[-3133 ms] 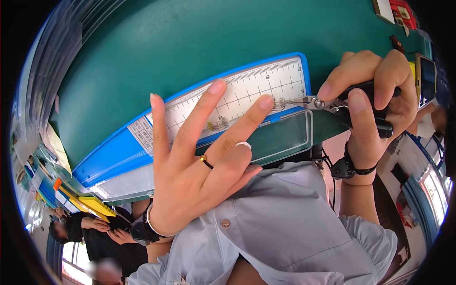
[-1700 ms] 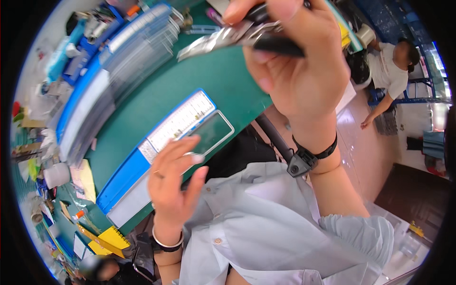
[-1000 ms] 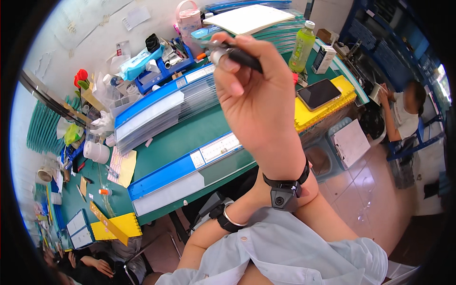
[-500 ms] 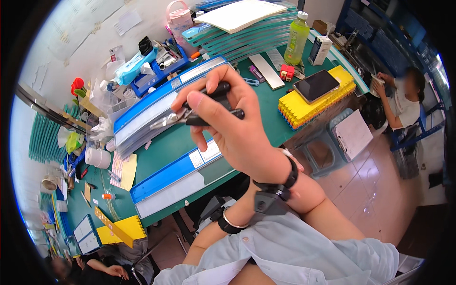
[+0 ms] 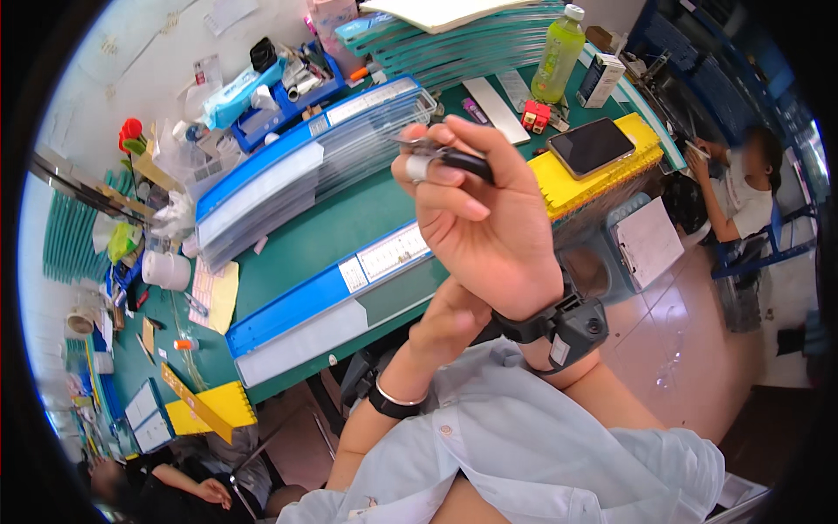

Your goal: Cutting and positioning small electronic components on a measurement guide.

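Raised over the table's front edge, my right hand (image 5: 502, 214) is closed around a pair of pliers (image 5: 469, 163). A black handle and a bit of the metal jaws show between its fingers; the rest is hidden. Just below that wrist is my left hand (image 5: 449, 319), blurred, its fingers partly hidden behind my right forearm. Beneath and left of my hands, a long blue and clear plastic case (image 5: 301, 323) with a white label lies along the table edge. Behind it sits a stack of similar blue and clear cases (image 5: 262, 205).
A dark phone (image 5: 592, 147) rests on yellow plates (image 5: 650, 144) at the right. Farther back stand a green bottle (image 5: 559, 57), a small white box (image 5: 601, 80) and a red block (image 5: 535, 116). A clipboard (image 5: 648, 243) lies on a stool. Other people sit at far right and lower left.
My right hand has moved right and turned, so the pliers show less. My left hand has slid down from the right wrist toward the left. The whole view has shifted slightly.
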Tool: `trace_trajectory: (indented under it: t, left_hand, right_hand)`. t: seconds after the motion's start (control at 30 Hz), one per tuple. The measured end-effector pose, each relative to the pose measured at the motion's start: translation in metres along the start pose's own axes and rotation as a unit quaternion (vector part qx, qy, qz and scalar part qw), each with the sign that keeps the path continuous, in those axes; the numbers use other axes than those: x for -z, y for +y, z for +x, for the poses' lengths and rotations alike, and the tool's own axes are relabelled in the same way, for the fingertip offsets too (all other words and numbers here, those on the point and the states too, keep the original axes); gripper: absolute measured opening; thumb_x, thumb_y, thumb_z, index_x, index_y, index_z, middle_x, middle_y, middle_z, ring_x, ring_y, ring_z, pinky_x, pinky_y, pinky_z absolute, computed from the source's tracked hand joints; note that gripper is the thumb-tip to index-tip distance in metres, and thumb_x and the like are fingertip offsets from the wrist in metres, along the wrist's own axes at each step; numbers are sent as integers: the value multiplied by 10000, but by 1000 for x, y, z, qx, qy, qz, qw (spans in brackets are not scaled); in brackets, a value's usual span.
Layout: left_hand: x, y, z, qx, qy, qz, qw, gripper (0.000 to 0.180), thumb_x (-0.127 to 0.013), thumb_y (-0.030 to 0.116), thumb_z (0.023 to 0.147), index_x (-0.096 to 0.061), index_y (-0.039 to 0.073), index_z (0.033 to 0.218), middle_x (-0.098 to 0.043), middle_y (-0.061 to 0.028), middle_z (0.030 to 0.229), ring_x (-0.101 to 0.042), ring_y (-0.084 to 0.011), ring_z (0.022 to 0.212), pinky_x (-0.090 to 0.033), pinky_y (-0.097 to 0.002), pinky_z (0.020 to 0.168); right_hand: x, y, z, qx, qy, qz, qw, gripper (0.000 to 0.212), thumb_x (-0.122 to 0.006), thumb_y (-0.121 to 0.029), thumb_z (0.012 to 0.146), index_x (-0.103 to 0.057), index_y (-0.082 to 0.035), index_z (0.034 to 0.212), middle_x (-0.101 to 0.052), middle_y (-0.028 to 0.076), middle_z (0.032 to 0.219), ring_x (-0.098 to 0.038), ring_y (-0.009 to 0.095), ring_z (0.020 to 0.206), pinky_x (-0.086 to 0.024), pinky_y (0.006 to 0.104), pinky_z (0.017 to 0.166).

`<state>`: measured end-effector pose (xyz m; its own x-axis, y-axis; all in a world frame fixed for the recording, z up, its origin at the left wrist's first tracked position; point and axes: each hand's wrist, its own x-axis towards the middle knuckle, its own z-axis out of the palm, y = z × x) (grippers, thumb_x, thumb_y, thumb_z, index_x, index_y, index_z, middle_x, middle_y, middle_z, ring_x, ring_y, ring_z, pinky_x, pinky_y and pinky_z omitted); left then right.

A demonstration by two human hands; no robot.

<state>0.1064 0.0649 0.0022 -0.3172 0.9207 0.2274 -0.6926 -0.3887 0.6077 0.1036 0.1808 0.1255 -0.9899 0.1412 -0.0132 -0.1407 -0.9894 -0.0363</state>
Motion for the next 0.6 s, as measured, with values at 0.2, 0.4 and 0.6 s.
trace_trajectory:
  t: [0.2, 0.4, 0.6]
  left_hand:
    - [-3, -17, -3, 47, 92, 135, 985, 306, -678, 176, 972, -619, 4, 1217, -686, -34, 1130, -618, -92, 1008, -499, -261, 846]
    - [7, -33, -4, -14, 63, 200, 978, 203, -644, 113, 976, -659, -2, 1143, -708, -19, 1026, -622, -74, 943, -495, -246, 782]
    - [-5, 5, -10, 123, 20, -36, 992, 323, -528, 231, 1027, -566, -7, 1242, -619, -231, 1259, -606, -327, 1195, -475, -453, 1049]
  right_hand:
    - [-16, 6, -15, -37, -56, 141, 988, 210, -570, -144, 987, -480, 46, 990, -481, 105, 1010, -513, 147, 687, -441, 228, 434]
    - [-13, 8, -19, -26, -65, 130, 989, 273, -557, -179, 997, -501, 84, 1039, -499, 134, 1034, -522, 150, 683, -480, 234, 433]
    - [1, 50, -21, -121, -90, -157, 976, 222, -614, -234, 983, -453, -85, 951, -682, 153, 964, -546, 118, 535, -434, 254, 438]
